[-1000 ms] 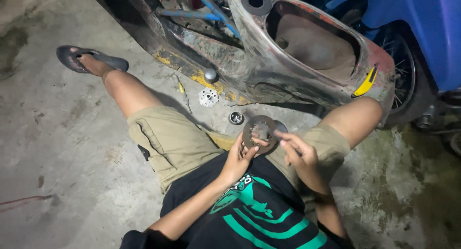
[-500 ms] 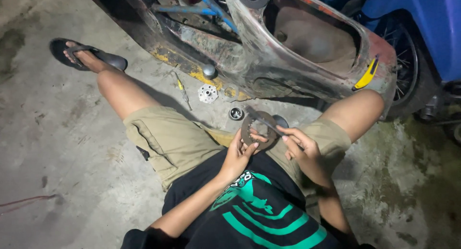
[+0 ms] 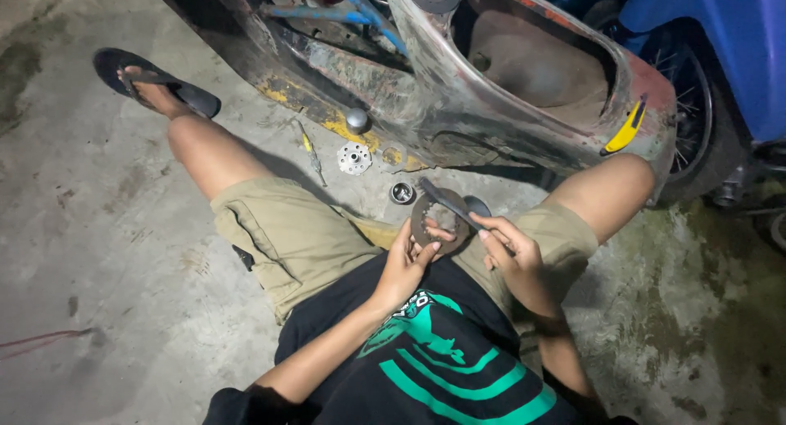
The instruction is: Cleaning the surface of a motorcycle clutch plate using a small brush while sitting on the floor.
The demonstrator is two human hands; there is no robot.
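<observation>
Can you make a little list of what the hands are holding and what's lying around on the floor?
Left hand: holds a round toothed metal ring
Right hand: holds a flat tool laid across the ring
Floor: grey concrete
On floor: small silver hub, little round cup, screwdriver
Ahead: rusty scooter body
Right: blue vehicle

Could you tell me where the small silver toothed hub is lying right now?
In the head view, the toothed hub lies on the concrete floor, left of centre, between the screwdriver and the small bearing ring.
</observation>
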